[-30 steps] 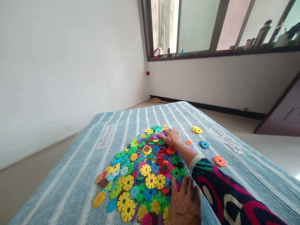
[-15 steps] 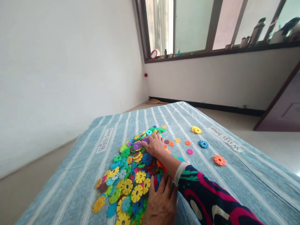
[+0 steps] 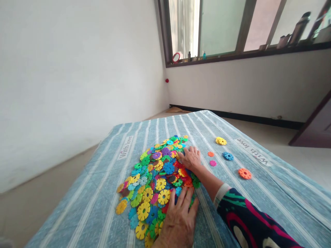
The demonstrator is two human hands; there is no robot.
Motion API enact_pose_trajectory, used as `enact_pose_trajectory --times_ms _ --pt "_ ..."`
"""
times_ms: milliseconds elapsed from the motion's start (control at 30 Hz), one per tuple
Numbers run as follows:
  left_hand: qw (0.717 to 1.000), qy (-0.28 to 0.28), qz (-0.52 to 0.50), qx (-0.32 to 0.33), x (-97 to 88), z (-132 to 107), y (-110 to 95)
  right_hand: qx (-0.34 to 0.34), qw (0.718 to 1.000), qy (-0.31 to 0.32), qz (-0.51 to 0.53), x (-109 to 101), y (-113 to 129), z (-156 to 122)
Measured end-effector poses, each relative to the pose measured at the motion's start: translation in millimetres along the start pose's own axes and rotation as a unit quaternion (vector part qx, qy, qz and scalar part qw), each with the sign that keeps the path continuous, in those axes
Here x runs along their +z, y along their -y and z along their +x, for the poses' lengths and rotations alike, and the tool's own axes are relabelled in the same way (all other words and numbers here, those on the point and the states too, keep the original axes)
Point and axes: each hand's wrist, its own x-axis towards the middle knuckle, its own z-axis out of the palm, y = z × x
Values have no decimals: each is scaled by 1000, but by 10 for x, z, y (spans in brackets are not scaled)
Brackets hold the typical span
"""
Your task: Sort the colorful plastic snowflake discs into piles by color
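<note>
A heap of flat, colourful plastic snowflake discs (image 3: pixel 157 175) lies on a blue striped bed cover (image 3: pixel 108 193). My right hand (image 3: pixel 191 157), in a dark patterned sleeve, rests flat on the heap's far right edge with its fingers stretched out. Near the bottom of the view, my left hand (image 3: pixel 178 220) lies palm down on the heap's near right edge, fingers spread. Neither hand holds anything.
Loose discs lie to the right of the heap: a yellow disc (image 3: pixel 221 141), a blue disc (image 3: pixel 228 156), an orange disc (image 3: pixel 244 173), and two small ones, orange (image 3: pixel 210 154) and pink (image 3: pixel 212 163). White walls, a window sill (image 3: pixel 232 57) with bottles and a dark cabinet (image 3: pixel 312 127) surround the bed.
Both hands swept the discs leftward, so the heap is tighter and its right side is cleared. My right hand went left and came back to the heap's right edge.
</note>
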Motion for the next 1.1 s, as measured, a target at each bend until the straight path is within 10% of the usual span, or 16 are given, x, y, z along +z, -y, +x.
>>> enact_pose_trajectory --times_ms 267,700,1100 --pt "992 -122 -25 -23 181 -74 -120 -24 999 -26 38 170 544 -123" --pt "994 13 -103 -26 22 241 -122 -80 994 -56 41 12 -88 -488" --pt "998 -16 -36 -55 -56 -215 282 -77 987 -94 100 320 600 -570"
